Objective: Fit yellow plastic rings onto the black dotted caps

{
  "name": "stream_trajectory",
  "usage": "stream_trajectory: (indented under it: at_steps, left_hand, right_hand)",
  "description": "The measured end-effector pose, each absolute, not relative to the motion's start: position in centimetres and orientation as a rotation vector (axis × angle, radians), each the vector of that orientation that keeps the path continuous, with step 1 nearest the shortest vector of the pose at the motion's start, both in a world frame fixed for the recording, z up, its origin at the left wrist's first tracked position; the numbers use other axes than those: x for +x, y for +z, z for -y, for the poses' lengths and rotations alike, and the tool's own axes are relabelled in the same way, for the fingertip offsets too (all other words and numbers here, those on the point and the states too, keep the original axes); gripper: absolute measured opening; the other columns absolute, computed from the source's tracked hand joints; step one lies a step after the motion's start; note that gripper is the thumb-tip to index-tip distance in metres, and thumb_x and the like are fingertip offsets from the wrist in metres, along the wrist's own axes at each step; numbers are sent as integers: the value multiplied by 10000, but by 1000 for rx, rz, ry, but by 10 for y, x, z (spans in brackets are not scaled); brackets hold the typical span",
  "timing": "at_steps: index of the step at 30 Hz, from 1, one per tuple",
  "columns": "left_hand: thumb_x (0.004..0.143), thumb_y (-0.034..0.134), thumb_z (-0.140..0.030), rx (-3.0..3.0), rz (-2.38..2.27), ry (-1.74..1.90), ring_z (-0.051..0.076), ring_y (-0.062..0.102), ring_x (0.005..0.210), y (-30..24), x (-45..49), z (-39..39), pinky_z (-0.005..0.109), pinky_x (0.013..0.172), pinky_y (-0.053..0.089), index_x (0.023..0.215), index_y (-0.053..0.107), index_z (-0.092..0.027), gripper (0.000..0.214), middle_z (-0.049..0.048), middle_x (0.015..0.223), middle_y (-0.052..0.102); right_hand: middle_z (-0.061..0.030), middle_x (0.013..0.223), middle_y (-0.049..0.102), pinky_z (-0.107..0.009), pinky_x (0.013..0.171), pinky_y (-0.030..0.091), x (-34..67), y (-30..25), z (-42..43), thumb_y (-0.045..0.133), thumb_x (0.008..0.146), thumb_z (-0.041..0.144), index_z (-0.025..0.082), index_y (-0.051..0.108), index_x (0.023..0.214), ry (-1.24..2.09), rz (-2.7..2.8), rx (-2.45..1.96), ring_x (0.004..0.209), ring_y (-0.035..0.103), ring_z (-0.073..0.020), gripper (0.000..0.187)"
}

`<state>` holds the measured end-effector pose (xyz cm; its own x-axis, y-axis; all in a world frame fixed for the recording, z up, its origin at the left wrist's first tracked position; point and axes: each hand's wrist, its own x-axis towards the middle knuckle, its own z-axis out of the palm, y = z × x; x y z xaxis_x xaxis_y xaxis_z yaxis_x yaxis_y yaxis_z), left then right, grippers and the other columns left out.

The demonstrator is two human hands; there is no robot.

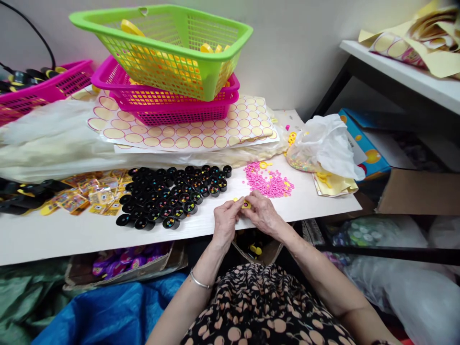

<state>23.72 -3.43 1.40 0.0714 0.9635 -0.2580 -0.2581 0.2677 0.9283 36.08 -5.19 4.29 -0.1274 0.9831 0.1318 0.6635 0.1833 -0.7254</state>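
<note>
Near the table's front edge, my left hand [226, 219] and my right hand [263, 212] meet with fingers pinched on a small yellow plastic piece [246, 204]. A dark and pink spot shows in the middle of that piece. Just beyond my right hand lies a spread of tiny pink pieces [266, 182], with a yellow ring-shaped piece [265, 165] at its far edge. To the left of my left hand stand rows of small black round cups [170, 222] with coloured bits inside. My fingertips hide part of the yellow piece.
A green basket [230, 52] of yellow parts sits on a pink basket [161, 115], over sticker sheets [172, 139]. Small packets [102, 194] lie left. A plastic bag [323, 143] stands right, by an open carton [413, 191]. Below the table is a box [172, 263] of purple items.
</note>
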Motion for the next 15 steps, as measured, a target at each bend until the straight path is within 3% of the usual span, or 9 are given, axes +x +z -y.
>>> stream_trajectory:
  at_steps: [3, 7, 11, 15]
  left_hand:
    - [601, 723, -411, 827, -1141, 1117, 41, 362, 424, 15, 245, 33, 195, 426, 262, 588, 626, -105, 321, -44, 478, 498]
    - [610, 710, -427, 861, -1196, 1133, 61, 419, 461, 12, 248, 34, 197, 451, 305, 593, 631, -116, 322, -37, 496, 520]
    - [613, 709, -421, 837, -1221, 1137, 56, 412, 436, 13, 249, 34, 190, 432, 302, 603, 629, -115, 316, -41, 476, 507]
    - [615, 709, -426, 787, -1235, 1121, 46, 379, 388, 14, 251, 34, 183, 375, 262, 617, 620, -108, 331, -43, 468, 502]
  right_hand:
    - [7, 755, 443, -239, 602, 360, 361, 37, 52, 590, 753, 200, 164, 611, 782, 831, 1647, -1498, 663, 452, -106, 50]
    - [8, 729, 516, -221, 524, 389, 358, 25, 52, 623, 730, 310, 161, 644, 860, 1132, 1216, -1380, 576, 463, -86, 200]
    - [38, 518, 483, -193, 381, 332, 349, 14, 53, 548, 768, 464, 137, 627, 814, 1269, 840, -1390, 403, 405, -65, 340]
    - [57, 446, 457, -170, 321, 288, 342, 10, 52, 543, 768, 478, 143, 605, 783, 1255, 810, -1433, 331, 376, -54, 341]
